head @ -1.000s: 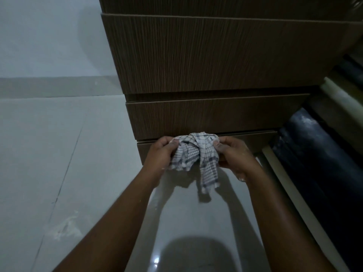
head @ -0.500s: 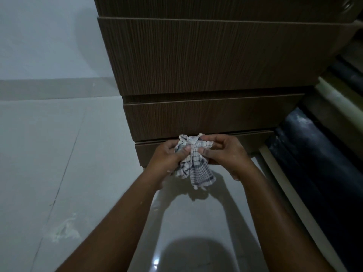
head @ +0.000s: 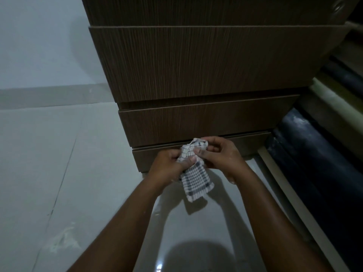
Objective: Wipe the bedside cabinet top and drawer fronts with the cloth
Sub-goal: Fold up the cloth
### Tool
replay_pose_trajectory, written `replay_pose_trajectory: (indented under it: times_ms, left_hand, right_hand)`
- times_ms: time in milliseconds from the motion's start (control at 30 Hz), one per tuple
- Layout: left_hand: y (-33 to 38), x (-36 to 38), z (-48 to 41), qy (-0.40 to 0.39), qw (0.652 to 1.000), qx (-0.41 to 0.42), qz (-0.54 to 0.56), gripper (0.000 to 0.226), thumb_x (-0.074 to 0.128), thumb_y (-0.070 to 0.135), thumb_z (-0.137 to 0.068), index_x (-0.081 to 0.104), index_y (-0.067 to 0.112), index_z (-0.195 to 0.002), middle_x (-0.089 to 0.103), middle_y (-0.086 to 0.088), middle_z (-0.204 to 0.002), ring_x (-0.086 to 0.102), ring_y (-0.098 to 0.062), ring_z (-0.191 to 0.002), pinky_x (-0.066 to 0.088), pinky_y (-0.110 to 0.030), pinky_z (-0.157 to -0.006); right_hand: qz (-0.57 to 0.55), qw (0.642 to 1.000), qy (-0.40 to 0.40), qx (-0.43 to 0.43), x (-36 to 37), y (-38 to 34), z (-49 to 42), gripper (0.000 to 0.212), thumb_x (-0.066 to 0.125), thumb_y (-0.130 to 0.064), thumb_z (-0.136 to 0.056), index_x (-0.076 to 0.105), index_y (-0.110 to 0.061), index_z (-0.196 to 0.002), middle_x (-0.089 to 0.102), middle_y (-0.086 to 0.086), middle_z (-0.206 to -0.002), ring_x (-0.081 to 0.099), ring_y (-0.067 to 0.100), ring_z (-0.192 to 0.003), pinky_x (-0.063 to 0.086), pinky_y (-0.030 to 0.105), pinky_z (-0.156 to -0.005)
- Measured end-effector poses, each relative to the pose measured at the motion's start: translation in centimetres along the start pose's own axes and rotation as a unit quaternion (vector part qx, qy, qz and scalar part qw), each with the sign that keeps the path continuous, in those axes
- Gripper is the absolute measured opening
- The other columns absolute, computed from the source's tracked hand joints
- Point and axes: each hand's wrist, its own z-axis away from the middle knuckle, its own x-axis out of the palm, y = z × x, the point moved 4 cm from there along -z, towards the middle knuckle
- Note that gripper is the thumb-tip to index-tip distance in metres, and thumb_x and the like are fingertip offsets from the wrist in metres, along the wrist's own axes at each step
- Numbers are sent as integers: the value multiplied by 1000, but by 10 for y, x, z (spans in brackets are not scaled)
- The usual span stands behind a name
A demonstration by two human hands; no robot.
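Note:
A dark wood-grain bedside cabinet [head: 206, 61] rises in front of me with a tall upper drawer front, a narrower lower drawer front [head: 196, 124] and a plinth at the floor. Its top is out of view. I hold a white cloth with dark checks [head: 194, 173] bunched just in front of the plinth. My left hand [head: 169, 165] grips its left side, thumb pressed on the fabric. My right hand [head: 218, 156] pinches the upper bunch. A loose tail of cloth hangs down between my hands.
Glossy pale floor tiles [head: 59, 173] spread to the left and below my arms. A light wall [head: 39, 46] stands at the back left. On the right, close beside the cabinet, runs a dark bed frame with a pale rail [head: 314, 154].
My hands have drawn closer together and gathered the cloth into a tighter bunch. The hanging tail has shifted and lengthened below my hands. The view has moved slightly.

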Motion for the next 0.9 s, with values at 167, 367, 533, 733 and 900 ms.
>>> replay_pose_trajectory:
  times_ms: [167,367,533,733,900]
  left_hand:
    - [4,-5,-3,6,999,25,-28,17,71,21,-92,76,15,-107,80,-1,-97,76,-15,-91,61,-29,-78]
    - [-3,-2,14,22,999,-19,-23,24,74,15,-89,65,12,-111,79,-4,-97,77,-17,-86,64,-40,-76]
    - [83,19,24,42,997,62,32,27,73,16,-90,55,11,-109,79,-1,-94,77,-17,-82,64,-38,-70]
    - [189,36,59,-10,984,175,42,27,78,7,-85,66,17,-107,78,4,-100,75,-7,-92,61,-24,-73]
    - [293,53,62,-1,978,210,-7,30,79,4,-83,73,17,-109,79,7,-94,75,-3,-85,58,-17,-67]
  right_hand:
    - [2,1000,-4,-4,-3,-8,-2,25,81,-11,-80,70,-8,-103,76,9,-95,74,25,-89,61,44,-77]
    - [10,1000,6,2,-2,-8,17,25,79,-9,-80,68,-9,-102,76,9,-95,75,25,-87,60,52,-79]
    - [0,996,60,-65,-38,-87,29,24,79,-16,-82,69,-19,-103,77,4,-95,75,19,-88,61,50,-79]
    - [-49,980,118,-153,-76,-180,62,24,75,-10,-82,69,-14,-105,77,10,-96,74,28,-89,59,51,-81]
    - [-79,971,157,-165,-118,-273,81,24,72,-6,-83,68,-8,-107,77,12,-95,75,28,-88,59,43,-76]
